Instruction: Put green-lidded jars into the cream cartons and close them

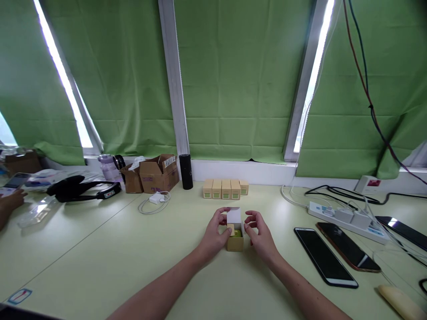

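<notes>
A small tan cardboard box (pixel 235 245) stands on the table in front of me, its lid up and its white inside showing. Something yellow-green (pixel 238 233) sits inside, too small to make out. My left hand (pixel 215 233) is closed on the box's left side, the thumb on a small tan flap and the fingers behind the raised lid. Close against the right wall is my right hand (pixel 260 235), its fingers bent and apart, with nothing held; the thumb is at or touching the box edge.
Several similar tan boxes (pixel 221 189) stand in a row behind. To the right lie phones (pixel 325 257) and a power strip (pixel 347 222) with cables. At left are a brown carton (pixel 158 173), a black cylinder (pixel 186 172), a charger (pixel 156 198) and another person's hand (pixel 11 202).
</notes>
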Motion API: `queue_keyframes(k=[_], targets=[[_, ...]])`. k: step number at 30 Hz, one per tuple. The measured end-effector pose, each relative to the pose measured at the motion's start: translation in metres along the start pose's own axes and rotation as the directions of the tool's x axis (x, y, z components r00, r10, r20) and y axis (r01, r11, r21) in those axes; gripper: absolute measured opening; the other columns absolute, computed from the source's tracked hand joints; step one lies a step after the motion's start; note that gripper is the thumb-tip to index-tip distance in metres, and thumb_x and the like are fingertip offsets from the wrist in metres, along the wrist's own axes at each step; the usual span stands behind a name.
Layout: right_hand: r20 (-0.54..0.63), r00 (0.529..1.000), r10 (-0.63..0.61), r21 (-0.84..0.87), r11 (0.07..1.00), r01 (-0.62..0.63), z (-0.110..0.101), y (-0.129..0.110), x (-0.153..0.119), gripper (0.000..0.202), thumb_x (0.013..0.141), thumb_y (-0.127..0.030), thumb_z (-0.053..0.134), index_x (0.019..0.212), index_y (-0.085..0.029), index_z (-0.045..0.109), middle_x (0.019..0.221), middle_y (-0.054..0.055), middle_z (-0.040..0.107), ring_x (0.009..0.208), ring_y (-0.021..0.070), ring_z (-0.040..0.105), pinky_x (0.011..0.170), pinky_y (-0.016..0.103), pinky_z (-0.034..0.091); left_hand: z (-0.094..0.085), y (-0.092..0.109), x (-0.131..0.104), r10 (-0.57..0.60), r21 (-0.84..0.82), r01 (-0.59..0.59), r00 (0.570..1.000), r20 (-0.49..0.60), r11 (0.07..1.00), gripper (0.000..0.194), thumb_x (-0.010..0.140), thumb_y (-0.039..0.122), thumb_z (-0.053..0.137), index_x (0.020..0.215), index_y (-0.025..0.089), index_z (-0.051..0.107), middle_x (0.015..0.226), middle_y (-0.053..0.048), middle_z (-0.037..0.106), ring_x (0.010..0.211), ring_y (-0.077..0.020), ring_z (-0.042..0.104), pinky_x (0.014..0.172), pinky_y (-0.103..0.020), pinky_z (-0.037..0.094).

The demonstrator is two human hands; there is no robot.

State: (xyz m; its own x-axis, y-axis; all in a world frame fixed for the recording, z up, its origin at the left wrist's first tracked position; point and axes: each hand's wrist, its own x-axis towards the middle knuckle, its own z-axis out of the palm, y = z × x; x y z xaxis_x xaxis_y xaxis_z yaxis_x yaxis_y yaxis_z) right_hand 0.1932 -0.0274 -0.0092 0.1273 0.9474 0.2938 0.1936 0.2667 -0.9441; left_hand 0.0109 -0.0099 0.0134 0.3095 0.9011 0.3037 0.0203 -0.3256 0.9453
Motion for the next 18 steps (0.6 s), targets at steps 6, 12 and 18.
queue_keyframes(k=[6, 12, 18], targets=[[0.062, 0.998, 0.022, -0.042, 0.999, -0.020, 0.0043, -0.0056, -0.0057, 0.039, 0.091, -0.047, 0.059, 0.124, -0.026, 0.051, 0.104, 0.005, 0.061, 0.091, 0.0240, 0.065, 0.077, 0.038, 0.054, 0.0005, 0.0013, -0.0015, 0.003, 0.006, -0.003, 1.000, 0.006, 1.000, 0.057, 0.081, 0.016, 0.062, 0.135, 0.022, 0.048, 0.112, -0.010, 0.067, 0.106, -0.0253, 0.062, 0.095, -0.041, 0.049], [0.080, 0.995, 0.062, -0.063, 0.996, -0.057, 0.0063, -0.0036, -0.0053, 0.044, 0.090, -0.047, 0.059, 0.127, -0.026, 0.049, 0.108, 0.005, 0.060, 0.090, 0.0238, 0.064, 0.078, 0.038, 0.053, 0.0001, 0.0009, -0.0019, 0.013, 0.026, -0.013, 1.000, -0.001, 1.000, 0.057, 0.081, 0.014, 0.062, 0.135, 0.022, 0.048, 0.112, -0.010, 0.068, 0.106, -0.0250, 0.062, 0.096, -0.041, 0.048], [0.082, 0.995, 0.064, -0.064, 0.996, -0.059, 0.0065, -0.0019, -0.0050, 0.044, 0.090, -0.047, 0.059, 0.127, -0.026, 0.049, 0.108, 0.006, 0.060, 0.090, 0.0236, 0.064, 0.074, 0.036, 0.054, 0.0004, 0.0008, -0.0026, 0.021, 0.042, -0.021, 1.000, -0.003, 0.999, 0.055, 0.081, 0.014, 0.061, 0.135, 0.022, 0.049, 0.113, -0.010, 0.068, 0.107, -0.0252, 0.061, 0.098, -0.042, 0.047]])
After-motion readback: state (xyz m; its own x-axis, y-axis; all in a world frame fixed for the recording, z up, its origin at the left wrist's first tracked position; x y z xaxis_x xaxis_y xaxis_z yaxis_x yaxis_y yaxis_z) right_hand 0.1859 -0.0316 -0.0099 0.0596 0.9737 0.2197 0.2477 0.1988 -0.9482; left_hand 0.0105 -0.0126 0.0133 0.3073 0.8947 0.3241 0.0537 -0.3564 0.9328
